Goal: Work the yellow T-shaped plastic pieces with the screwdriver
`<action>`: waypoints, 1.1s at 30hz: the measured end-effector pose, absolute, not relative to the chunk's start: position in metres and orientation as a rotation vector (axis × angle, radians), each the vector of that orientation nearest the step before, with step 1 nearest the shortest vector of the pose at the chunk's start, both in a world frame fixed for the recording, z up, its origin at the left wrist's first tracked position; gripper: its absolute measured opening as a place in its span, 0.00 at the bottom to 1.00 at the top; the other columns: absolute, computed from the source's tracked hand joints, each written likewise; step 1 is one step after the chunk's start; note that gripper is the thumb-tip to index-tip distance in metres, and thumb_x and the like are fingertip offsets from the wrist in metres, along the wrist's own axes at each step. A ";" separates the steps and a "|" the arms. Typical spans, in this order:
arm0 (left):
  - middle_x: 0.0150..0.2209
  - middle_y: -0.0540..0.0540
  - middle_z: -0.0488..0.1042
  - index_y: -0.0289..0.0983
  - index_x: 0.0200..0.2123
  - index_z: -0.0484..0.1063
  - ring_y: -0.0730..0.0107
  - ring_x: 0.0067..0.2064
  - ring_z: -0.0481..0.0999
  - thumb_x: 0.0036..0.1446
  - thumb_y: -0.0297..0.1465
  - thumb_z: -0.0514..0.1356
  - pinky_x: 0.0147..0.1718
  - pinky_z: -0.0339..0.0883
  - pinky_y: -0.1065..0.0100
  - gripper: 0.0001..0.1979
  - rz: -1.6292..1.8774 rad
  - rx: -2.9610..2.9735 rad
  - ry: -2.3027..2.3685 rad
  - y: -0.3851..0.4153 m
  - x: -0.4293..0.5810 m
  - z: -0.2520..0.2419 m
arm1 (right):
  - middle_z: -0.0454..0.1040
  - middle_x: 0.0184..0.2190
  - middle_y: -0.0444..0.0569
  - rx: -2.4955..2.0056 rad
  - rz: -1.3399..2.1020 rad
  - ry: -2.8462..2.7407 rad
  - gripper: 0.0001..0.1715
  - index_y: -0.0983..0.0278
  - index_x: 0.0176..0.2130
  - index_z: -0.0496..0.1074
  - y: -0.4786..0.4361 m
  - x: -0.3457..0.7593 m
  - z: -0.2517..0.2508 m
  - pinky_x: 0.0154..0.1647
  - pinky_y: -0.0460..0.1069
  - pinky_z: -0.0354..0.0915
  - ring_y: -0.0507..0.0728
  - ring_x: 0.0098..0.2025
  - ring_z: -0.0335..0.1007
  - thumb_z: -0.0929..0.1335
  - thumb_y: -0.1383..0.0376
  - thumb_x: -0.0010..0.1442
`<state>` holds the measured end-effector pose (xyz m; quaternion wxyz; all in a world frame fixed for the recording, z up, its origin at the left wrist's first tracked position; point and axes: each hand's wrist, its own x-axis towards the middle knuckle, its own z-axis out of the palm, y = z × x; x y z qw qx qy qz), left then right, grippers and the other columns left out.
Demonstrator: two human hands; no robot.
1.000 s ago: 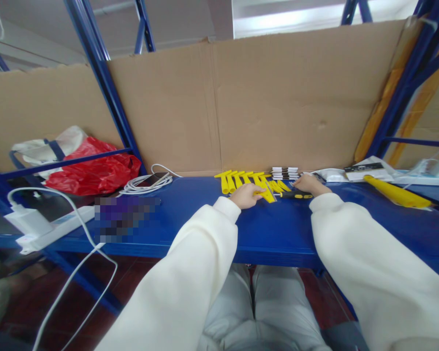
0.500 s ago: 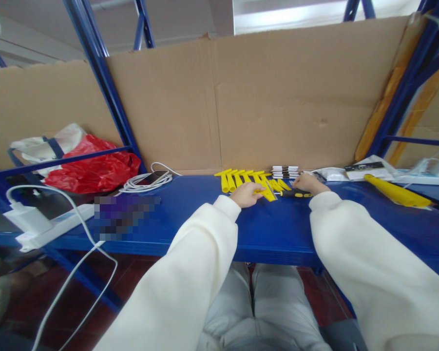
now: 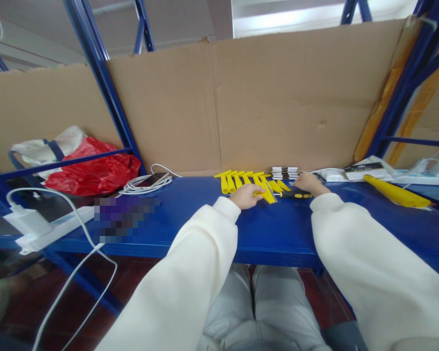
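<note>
My left hand [image 3: 245, 196] is closed around a yellow scraper-like tool [image 3: 267, 196] with a wide flat end, held just above the blue shelf. Several yellow T-shaped tools [image 3: 237, 180] lie in a row behind that hand, handles toward me. My right hand [image 3: 309, 183] is farther right, fingers pinched together; what they hold, if anything, is too small to make out. Beneath its fingertips lies a black-and-yellow handled tool [image 3: 295, 194]. Small yellow pieces [image 3: 279, 185] lie between my hands, in front of a stack of white-and-black packets [image 3: 284, 172].
A cardboard panel [image 3: 277, 102] stands behind the blue shelf [image 3: 274, 239]. To the right lie a long yellow piece [image 3: 396, 191] and white packages [image 3: 369, 170]. Leftward are a coiled white cable [image 3: 146, 184], a red plastic bag [image 3: 95, 168] and a white power strip [image 3: 62, 228].
My right hand has shifted very slightly to the right. The left hand keeps hold of the yellow scraper-like tool in about the same place.
</note>
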<state>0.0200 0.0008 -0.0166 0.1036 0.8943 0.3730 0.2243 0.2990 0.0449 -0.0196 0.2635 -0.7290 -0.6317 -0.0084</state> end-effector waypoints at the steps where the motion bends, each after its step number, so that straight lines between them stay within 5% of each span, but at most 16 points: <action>1: 0.55 0.40 0.82 0.35 0.52 0.82 0.57 0.59 0.80 0.63 0.25 0.64 0.62 0.70 0.59 0.15 0.664 2.641 1.098 0.001 0.020 -0.017 | 0.78 0.25 0.53 -1.935 0.037 -1.662 0.06 0.67 0.29 0.80 0.042 0.295 -0.017 0.37 0.48 0.70 0.61 0.36 0.78 0.73 0.66 0.50; 10: 0.55 0.42 0.82 0.37 0.51 0.82 0.58 0.59 0.80 0.63 0.25 0.65 0.62 0.69 0.59 0.14 0.666 2.669 1.115 -0.001 0.020 -0.017 | 0.79 0.27 0.48 -1.351 0.604 -1.741 0.05 0.63 0.22 0.76 0.016 0.228 0.001 0.42 0.47 0.70 0.55 0.34 0.74 0.73 0.70 0.48; 20: 0.55 0.42 0.82 0.38 0.55 0.81 0.58 0.57 0.80 0.65 0.29 0.63 0.61 0.69 0.60 0.16 0.614 2.731 1.165 -0.011 0.020 -0.009 | 0.80 0.27 0.47 -1.458 0.543 -1.751 0.12 0.62 0.19 0.73 0.009 0.209 -0.003 0.40 0.46 0.67 0.54 0.33 0.73 0.69 0.75 0.49; 33: 0.51 0.42 0.80 0.42 0.57 0.80 0.57 0.55 0.80 0.67 0.32 0.61 0.57 0.71 0.61 0.17 0.579 2.837 1.183 -0.012 0.019 -0.012 | 0.77 0.26 0.46 -1.442 0.638 -1.701 0.09 0.61 0.21 0.70 0.006 0.207 -0.002 0.42 0.47 0.68 0.54 0.34 0.71 0.69 0.73 0.48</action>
